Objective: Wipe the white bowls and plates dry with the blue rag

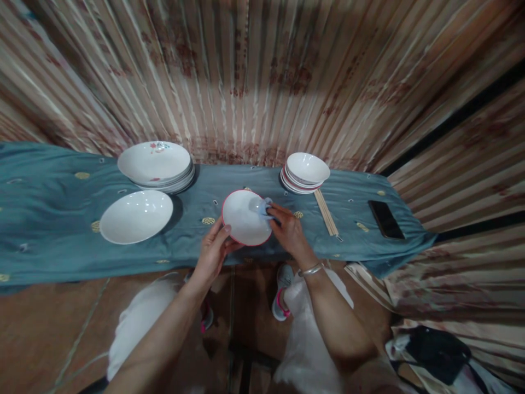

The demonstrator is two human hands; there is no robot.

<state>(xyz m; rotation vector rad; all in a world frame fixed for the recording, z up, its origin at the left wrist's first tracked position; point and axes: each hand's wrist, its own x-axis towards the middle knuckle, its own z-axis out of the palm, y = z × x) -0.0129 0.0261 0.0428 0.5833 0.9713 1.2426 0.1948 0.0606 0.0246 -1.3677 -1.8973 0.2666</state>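
A white bowl with a red rim (241, 221) is tilted toward me above the front of the table. My left hand (215, 246) grips its lower left edge, thumb over the rim and fingers beneath. Against the inner right side of the bowl is a small light-blue cloth (264, 208), pinched in the fingers of my right hand (287, 227). Further right stands a stack of small bowls (307, 169), with several wooden chopsticks (327, 213) lying beside it. To the left are a stack of white plates (156, 164) with a floral print and a separate white dish (136, 218).
A blue-green patterned cloth (49, 219) covers the narrow table. Near its right end lies a black phone (385, 220). Pleated floral curtains (246, 82) hang right behind the table and along the right side. A dark bag (438, 353) sits at the lower right.
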